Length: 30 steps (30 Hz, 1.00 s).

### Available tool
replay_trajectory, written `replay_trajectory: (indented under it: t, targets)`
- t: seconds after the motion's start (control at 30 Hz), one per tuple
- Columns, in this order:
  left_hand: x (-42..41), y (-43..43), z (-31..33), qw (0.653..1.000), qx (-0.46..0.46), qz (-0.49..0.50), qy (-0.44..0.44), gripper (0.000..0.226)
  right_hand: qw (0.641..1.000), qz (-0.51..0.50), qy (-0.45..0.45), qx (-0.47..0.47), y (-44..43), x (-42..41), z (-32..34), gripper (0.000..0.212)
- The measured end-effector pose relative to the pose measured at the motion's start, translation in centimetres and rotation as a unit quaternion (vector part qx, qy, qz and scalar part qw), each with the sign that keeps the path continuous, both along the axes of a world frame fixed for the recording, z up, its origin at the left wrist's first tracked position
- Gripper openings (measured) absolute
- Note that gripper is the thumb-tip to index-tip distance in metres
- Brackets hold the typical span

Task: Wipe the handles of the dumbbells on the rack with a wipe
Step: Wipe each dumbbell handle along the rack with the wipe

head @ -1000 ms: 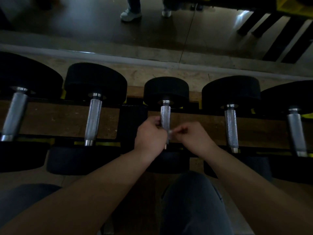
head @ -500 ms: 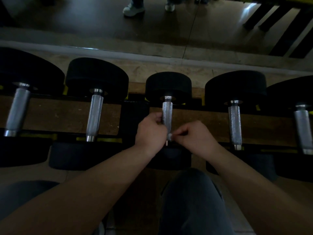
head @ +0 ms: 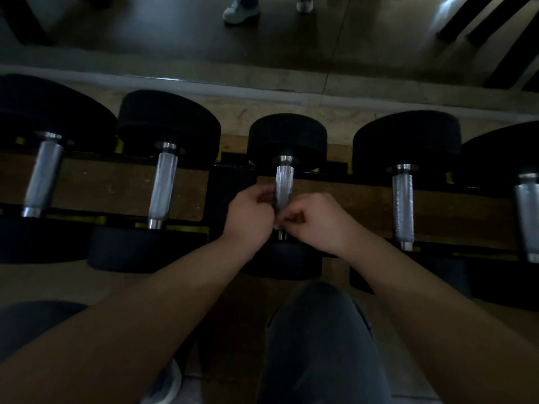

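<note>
Dim gym floor. A mirror (head: 262, 39) runs along 12 o'clock and reflects a pair of pale shoes (head: 240, 11). Below it a rack (head: 230, 182) carries five black dumbbells in a row from 9 to 3 o'clock.

The middle dumbbell (head: 287, 135) lies at centre, its chrome handle (head: 284, 182) pointing to 12.

Left hand (head: 250, 214): fingers curled against the 9 o'clock side of the handle, gripping it.

Right hand (head: 313, 221): clenched, with thumb and forefinger pinching a small pale wipe (head: 277, 226) at the 6 o'clock end of the handle. The wipe is mostly hidden.

A knee (head: 320, 330) in dark cloth sits at 6 o'clock.

Compared with half a second back, both hands remain on the same handle with the same holds. The whole rack sits slightly higher in view.
</note>
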<state>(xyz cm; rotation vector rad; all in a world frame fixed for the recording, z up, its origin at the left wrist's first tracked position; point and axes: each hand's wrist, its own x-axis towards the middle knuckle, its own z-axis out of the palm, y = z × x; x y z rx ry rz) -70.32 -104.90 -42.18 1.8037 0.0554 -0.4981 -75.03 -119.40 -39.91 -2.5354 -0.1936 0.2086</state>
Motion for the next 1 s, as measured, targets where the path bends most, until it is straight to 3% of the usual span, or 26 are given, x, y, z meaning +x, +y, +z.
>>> replay_trajectory:
  t: [0.07,0.23,0.33,0.47,0.67,0.77,0.87,1.0]
  targets:
    - [0.0,0.0,-0.1,1.000,-0.004,0.007,0.007,0.051,1.000,0.012,-0.018,-0.021,-0.1,0.9,0.6,0.009]
    - [0.3,0.2,-0.9,0.999,0.000,0.036,0.030,0.047,0.987,-0.102,-0.119,-0.031,-0.7,4.5,0.8,0.021]
    - [0.1,0.2,-0.3,0.997,0.005,0.061,0.041,0.040,0.992,-0.034,-0.113,-0.044,-0.6,3.4,0.4,0.018]
    - [-0.1,0.2,0.5,0.997,0.045,0.047,0.050,0.037,0.995,0.074,-0.032,-0.061,0.1,1.2,0.2,0.012]
    - [0.3,0.5,-0.2,0.997,0.026,0.040,0.062,0.041,0.989,-0.126,-0.078,0.029,0.1,2.8,-0.5,0.025]
    - [0.1,0.5,0.0,0.997,0.008,0.032,0.064,0.036,0.978,-0.180,-0.083,0.060,0.6,3.0,-0.5,0.019]
    - [0.3,0.6,-0.4,0.997,-0.011,0.037,0.060,0.033,0.989,-0.126,-0.067,0.034,0.9,1.5,-0.5,0.013]
    - [0.3,0.8,-0.6,0.997,-0.031,0.012,0.066,0.046,0.998,-0.049,0.009,0.034,0.4,0.0,-0.1,0.014]
